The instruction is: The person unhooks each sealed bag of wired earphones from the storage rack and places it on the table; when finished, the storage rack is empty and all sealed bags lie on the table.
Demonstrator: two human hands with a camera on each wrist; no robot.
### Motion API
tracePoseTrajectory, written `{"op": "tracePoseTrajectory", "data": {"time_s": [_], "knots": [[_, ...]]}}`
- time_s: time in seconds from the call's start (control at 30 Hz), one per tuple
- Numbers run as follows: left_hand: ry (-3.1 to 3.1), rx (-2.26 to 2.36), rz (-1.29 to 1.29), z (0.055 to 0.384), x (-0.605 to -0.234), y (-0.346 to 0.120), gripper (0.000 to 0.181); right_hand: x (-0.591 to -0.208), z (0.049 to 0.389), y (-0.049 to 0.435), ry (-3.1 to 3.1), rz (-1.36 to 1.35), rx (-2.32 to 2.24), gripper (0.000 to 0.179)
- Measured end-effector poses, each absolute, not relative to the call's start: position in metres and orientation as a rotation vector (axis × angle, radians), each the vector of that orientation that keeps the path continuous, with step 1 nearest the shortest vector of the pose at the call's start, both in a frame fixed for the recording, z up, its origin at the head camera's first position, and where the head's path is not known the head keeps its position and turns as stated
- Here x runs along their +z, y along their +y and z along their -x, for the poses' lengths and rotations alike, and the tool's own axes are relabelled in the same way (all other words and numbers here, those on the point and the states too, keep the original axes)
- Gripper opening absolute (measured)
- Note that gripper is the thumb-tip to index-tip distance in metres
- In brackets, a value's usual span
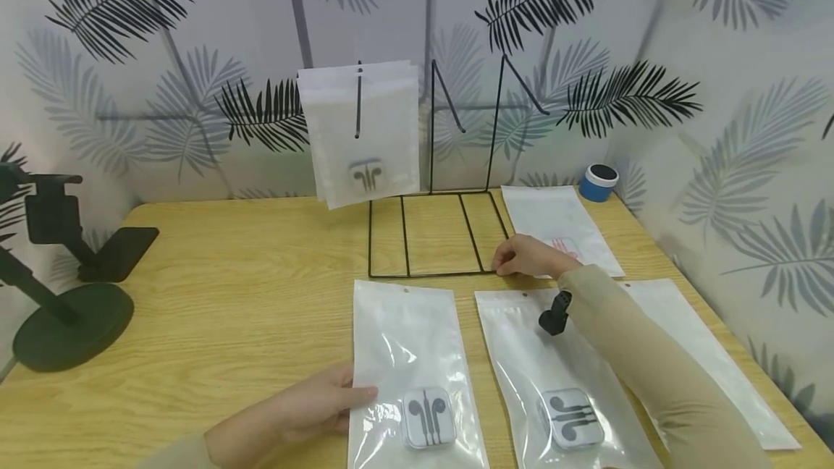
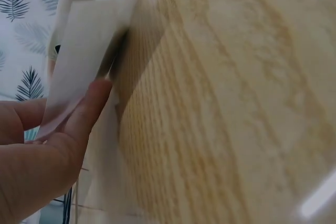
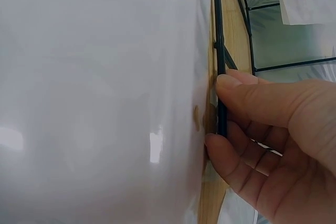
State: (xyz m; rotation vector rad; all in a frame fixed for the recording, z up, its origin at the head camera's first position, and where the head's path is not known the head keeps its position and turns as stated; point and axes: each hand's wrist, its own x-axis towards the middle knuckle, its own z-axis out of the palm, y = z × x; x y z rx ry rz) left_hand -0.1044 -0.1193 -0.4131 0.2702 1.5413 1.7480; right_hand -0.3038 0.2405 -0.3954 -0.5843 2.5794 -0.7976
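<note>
My left hand pinches the left edge of a clear-fronted white zip bag that holds an earphone case. From the left wrist view, the bag is between thumb and fingers, its near side tilted up off the table. At the front right corner of a black wire display rack, my right hand grips the base wire. The right wrist view has thumb and fingers around that wire. White bags hang from the rack's left hook; two hooks to the right are bare.
A second earphone bag lies under my right forearm, another bag beyond it. A smaller bag with red print lies beside the rack, near a blue and white round container. A dark stand occupies the left edge.
</note>
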Motion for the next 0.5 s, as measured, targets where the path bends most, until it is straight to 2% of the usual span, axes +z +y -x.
{"op": "tracePoseTrajectory", "data": {"time_s": [0.5], "knots": [[1.527,1.700,-0.294,0.1058,-0.4158,-0.1152,0.034,-0.3984,0.3061,0.2403,2.572,0.564,-0.800,0.006]]}}
